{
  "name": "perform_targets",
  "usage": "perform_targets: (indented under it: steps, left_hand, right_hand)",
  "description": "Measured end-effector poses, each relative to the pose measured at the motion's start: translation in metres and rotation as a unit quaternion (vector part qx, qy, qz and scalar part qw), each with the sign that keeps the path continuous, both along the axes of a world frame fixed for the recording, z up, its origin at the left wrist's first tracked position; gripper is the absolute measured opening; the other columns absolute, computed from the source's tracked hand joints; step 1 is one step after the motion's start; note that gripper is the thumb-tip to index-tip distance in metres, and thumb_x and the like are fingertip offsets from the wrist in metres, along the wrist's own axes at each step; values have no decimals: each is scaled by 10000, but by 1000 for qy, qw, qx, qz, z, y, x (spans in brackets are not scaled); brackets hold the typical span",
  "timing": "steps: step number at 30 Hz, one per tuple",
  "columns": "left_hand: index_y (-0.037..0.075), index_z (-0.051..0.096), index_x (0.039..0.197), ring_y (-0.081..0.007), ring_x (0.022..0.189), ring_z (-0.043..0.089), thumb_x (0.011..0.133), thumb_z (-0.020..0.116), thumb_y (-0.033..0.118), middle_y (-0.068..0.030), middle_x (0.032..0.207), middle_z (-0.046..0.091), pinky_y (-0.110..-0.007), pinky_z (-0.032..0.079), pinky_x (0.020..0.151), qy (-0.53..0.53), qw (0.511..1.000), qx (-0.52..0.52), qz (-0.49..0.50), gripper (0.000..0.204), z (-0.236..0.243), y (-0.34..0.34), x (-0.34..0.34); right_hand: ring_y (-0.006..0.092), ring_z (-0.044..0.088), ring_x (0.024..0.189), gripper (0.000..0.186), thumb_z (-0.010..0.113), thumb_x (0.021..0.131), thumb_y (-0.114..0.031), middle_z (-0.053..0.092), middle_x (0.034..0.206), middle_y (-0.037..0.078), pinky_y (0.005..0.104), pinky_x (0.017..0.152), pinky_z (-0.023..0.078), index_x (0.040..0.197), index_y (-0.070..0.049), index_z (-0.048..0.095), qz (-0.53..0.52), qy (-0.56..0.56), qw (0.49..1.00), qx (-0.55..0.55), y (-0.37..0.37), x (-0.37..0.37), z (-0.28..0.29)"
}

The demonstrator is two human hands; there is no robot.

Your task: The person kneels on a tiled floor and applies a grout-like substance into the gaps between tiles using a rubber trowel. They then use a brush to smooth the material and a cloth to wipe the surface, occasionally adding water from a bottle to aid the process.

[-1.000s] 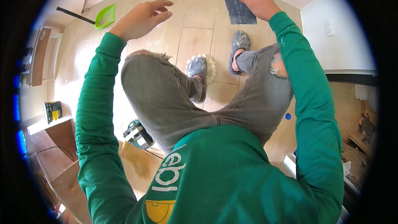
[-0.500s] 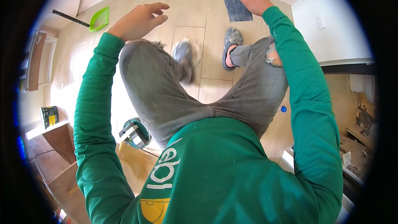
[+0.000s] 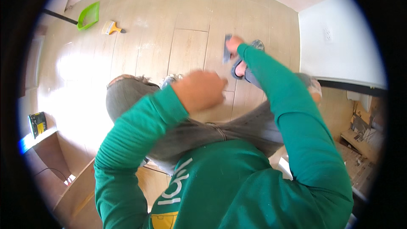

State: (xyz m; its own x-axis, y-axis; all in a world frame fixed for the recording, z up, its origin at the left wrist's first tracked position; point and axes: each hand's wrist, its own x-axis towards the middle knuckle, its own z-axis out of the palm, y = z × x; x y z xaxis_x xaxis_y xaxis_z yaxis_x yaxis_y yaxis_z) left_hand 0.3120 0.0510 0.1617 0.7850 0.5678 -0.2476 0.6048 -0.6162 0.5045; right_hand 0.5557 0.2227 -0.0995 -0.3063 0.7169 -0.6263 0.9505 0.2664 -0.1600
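Note:
My right hand point(image 3: 235, 44) grips a dark grey sheet of sandpaper point(image 3: 226, 53), now turned so that it looks narrow. It is low above the tile floor, beside my right foot in its dusty grey clog point(image 3: 257, 45). In front of my lap hangs my left hand point(image 3: 200, 92), smeared by motion. I see nothing in it, and its fingers do not show clearly. My left shoe point(image 3: 168, 79) is mostly hidden behind my knee and left hand.
Up at the left lie a green dustpan point(image 3: 88, 16) with a black handle and a yellow-handled paintbrush point(image 3: 111, 28). A white wall panel point(image 3: 335, 46) stands at right, above stacked cardboard point(image 3: 360, 138). Wooden boxes point(image 3: 48, 169) and a black container point(image 3: 37, 124) are at left.
My right hand has brought the sandpaper down and nearer, beside my foot. The left hand has swung right and toward my body. My view has shifted, and the paintbrush now shows.

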Motion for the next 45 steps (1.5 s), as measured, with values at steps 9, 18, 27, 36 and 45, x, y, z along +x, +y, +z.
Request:
perform_targets:
  steps: [9,18,27,36,45]
  left_hand:
    - [42,646,868,-275,754,639,881,679,208,-90,774,649,-389,482,741,-27,998,28,52,170,26,-20,-36]
    - [51,673,829,-273,809,660,877,701,256,-110,767,678,-389,500,740,3,997,-78,18,213,23,-8,-62]
    - [48,689,831,-300,729,726,861,775,325,-115,706,682,-417,557,667,-39,996,28,81,292,-2,-37,-57]
    - [2,725,965,-414,857,763,907,752,343,-221,865,750,-513,608,778,29,995,-90,35,347,10,-59,-25]
    - [-3,672,1307,-472,1140,709,977,702,391,-276,1165,748,-556,559,999,110,989,-89,43,515,-64,21,7]
  right_hand:
    - [411,775,909,302,648,923,-271,789,951,232,524,779,611,904,-16,807,-224,19,972,72,-30,-66,-184]
    - [478,726,969,419,601,985,-383,752,1005,291,562,935,576,959,-2,775,-188,417,889,4,-64,-430,-56]
    - [478,725,962,593,541,1025,-506,739,1033,321,569,853,553,1015,43,764,106,117,977,142,92,-104,36]
    - [490,713,972,537,567,1036,-446,742,989,304,562,887,545,989,63,733,-114,59,965,227,72,99,191]
    - [487,707,1017,509,580,1026,-415,742,1049,315,557,935,534,1053,65,747,-6,32,973,230,37,111,170]
